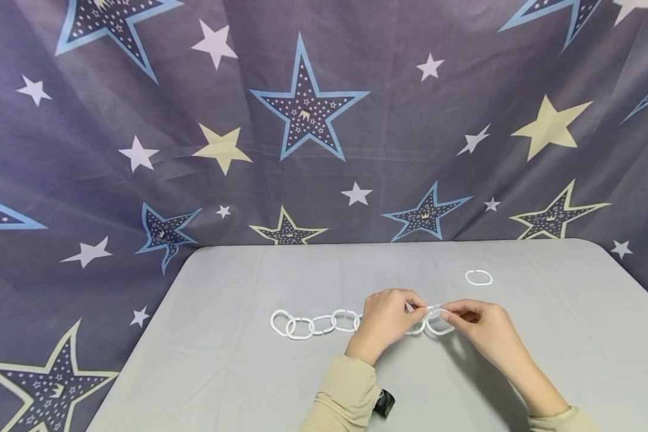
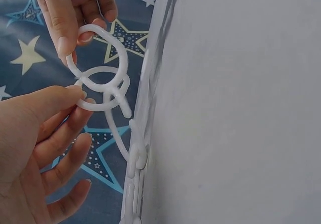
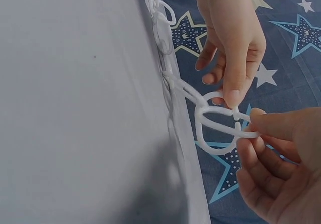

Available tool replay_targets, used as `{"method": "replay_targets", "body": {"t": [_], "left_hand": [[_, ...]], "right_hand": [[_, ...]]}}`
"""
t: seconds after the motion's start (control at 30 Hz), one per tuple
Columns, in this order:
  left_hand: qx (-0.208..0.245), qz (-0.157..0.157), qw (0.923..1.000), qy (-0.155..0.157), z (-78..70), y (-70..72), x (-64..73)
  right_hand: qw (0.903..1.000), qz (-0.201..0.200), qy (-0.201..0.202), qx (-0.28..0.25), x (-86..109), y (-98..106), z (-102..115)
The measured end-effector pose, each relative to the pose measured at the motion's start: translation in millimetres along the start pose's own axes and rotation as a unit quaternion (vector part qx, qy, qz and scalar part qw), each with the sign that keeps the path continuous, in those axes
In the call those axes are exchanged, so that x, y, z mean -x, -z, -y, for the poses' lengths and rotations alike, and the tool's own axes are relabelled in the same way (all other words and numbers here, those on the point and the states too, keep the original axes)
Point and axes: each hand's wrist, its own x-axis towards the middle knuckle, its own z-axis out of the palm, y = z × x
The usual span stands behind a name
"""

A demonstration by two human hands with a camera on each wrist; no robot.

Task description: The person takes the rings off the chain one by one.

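In the head view, a chain of white oval plastic links lies across the grey table and runs behind my left hand. Thumb and forefinger of that hand pinch a link toward the chain's right end. My right hand pinches another white link between thumb and fingertips. In both wrist views the two held links cross and overlap, and each has a small gap in its loop. The held links are raised close over the table, with the rest of the chain trailing from them.
A single loose white link lies farther back on the grey-covered table, to the right. Behind the table hangs a dark cloth patterned with stars. A small black object sits at my left sleeve.
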Motion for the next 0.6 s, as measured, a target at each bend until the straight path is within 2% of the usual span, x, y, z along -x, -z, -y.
{"method": "replay_targets", "body": {"t": [0.4,0.6], "left_hand": [[0.009,-0.008,0.9999,0.005,0.8,0.4,-0.2],[0.011,-0.011,0.9998,0.010,0.3,-0.3,-0.6]], "right_hand": [[0.9999,-0.006,-0.008,-0.013,-2.9,7.6,-8.7],[0.9991,-0.007,-0.036,-0.020,-5.0,21.0,-18.1]]}}
